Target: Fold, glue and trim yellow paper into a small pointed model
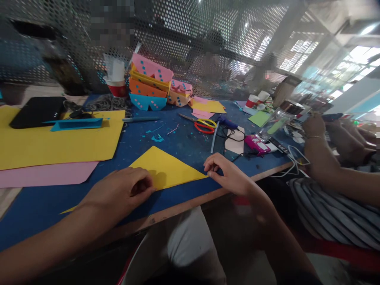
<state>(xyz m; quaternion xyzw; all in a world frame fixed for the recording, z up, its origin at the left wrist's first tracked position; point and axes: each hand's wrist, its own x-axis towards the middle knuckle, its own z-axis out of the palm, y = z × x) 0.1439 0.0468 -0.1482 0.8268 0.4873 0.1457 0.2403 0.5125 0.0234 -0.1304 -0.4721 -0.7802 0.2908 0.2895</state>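
A yellow sheet of paper (169, 168) lies on the table in a triangle, apparently folded, its peak pointing away from me. My left hand (127, 188) rests over its left half, fingers curled and thumb and fingertips pressed together at the near edge. Past my left wrist the paper's left corner shows; the stretch between is covered by my hand and forearm. At the right corner, my right hand (227, 173) has thumb and forefinger closed on the paper's tip, with the other fingers bent.
Scissors (204, 125), a glue gun (228, 122) and blue scraps (157, 138) lie behind the triangle. Folded paper pieces (150, 85) stand farther back. Larger yellow sheets (89, 148) with a black phone (37, 112) are left. A jar (277, 118) and another person's arm (323, 158) are right.
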